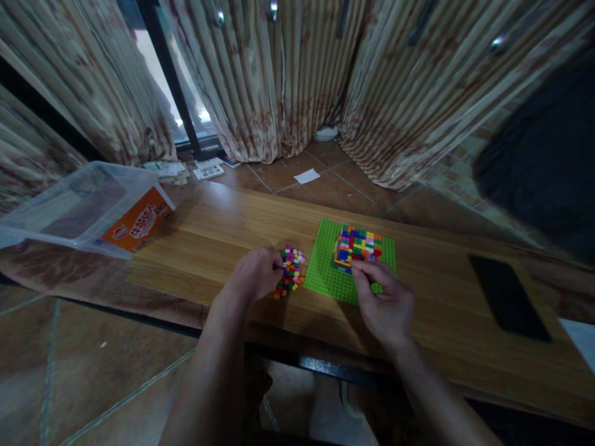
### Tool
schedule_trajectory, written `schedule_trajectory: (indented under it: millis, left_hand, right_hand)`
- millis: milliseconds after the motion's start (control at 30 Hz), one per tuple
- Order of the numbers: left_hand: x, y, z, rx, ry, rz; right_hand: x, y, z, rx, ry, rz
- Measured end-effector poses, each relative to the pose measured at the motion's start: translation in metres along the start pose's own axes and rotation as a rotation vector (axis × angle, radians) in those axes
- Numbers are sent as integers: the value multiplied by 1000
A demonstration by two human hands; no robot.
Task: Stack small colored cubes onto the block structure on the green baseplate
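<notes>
A block of stacked multicoloured toy bricks stands on a green studded baseplate on the wooden table. My right hand is over the plate's front part, thumb and forefinger pinched against the near edge of the stack; whatever they hold is hidden or too small to name. Left of the plate lies a small pile of loose toy bricks in mixed colours. The fingers of my left hand are closed at the pile's left edge, and I cannot make out what is between them.
A clear plastic bin with an orange label stands at the table's left end. A black flat panel lies on the right part of the wooden table. Beyond are curtains, papers and a white sheet on the tiled floor.
</notes>
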State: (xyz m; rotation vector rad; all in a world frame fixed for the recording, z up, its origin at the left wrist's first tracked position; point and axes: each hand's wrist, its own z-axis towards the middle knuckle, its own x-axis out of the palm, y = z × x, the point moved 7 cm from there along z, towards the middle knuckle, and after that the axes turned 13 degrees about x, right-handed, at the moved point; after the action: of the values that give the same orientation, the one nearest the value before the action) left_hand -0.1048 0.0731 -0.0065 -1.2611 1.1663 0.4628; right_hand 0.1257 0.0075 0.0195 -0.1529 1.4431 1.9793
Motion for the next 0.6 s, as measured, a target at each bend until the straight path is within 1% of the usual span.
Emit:
schedule_trajectory:
  millis: [100,167,233,300,367,433,500,600]
  left_hand:
    - [1,-1,0,24,-2,28]
    - [1,1,0,34,-26,5]
    - [1,4,0,56,-61,-85]
    - [1,1,0,122,-91,-263]
    - [1,-8,0,208,-90,-515]
    - [0,-21,-1,263,-66,-735]
    - [0,-35,-1,275,-42,-837]
    - [0,-54,0,284,-11,-888]
  right_hand:
    - [1,3,-1,-16,14,-4]
    - [1,4,-2,-21,19,-1]
    - [2,5,-3,-26,26,1]
    - [4,6,-4,-30,40,-1]
    - [6,9,-6,-32,64,8]
    - [9,15,-8,-27,102,38]
    - [13,22,-10,-27,148,85]
    - [17,33,-14,-51,188,139]
